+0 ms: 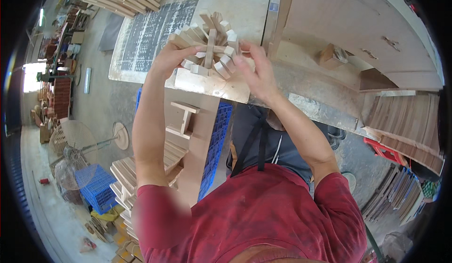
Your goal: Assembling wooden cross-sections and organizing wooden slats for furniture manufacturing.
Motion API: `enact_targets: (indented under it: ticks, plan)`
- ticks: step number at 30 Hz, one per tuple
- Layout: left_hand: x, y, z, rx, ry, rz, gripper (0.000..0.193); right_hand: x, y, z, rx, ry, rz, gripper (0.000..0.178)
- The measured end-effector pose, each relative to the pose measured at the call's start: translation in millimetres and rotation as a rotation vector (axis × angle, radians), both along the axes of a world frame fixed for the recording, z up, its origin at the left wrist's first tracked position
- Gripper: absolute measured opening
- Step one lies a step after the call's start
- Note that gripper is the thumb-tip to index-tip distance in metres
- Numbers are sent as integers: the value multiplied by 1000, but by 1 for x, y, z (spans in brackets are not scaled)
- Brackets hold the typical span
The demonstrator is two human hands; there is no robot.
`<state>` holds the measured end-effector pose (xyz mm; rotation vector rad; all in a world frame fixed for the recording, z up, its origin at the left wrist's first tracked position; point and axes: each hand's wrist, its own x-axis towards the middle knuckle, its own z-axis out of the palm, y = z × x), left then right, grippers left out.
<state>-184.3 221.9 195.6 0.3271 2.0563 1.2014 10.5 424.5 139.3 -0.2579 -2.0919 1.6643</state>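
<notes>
Head view: upright wooden sticks (211,46) cluster at twelve o'clock on the worktable (235,4), between both hands' fingers. At their nine o'clock, left hand (165,60) reaches its thumb inward, grip unclear; at three, right hand (259,70) has thumb and fingers parted.

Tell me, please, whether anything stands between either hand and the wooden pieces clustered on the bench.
Nothing visible does: the left hand is at the left side of the wooden pieces, and the right hand is at their right, with no other object between.
</notes>
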Motion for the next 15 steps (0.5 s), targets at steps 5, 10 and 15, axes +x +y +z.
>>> enact_targets:
  ticks: [5, 10, 15]
  plan:
    - [6, -19, 29, -217, 232, 101, 67, -11, 7, -2, -144, 25, -98, 52]
    - [17, -7, 70, -292, 1094, 97, 78, -9, 4, -23, -31, 60, 6, 67]
    - [31, 56, 78, -623, 1317, -317, 84, -9, -4, -10, 185, 81, 9, 74]
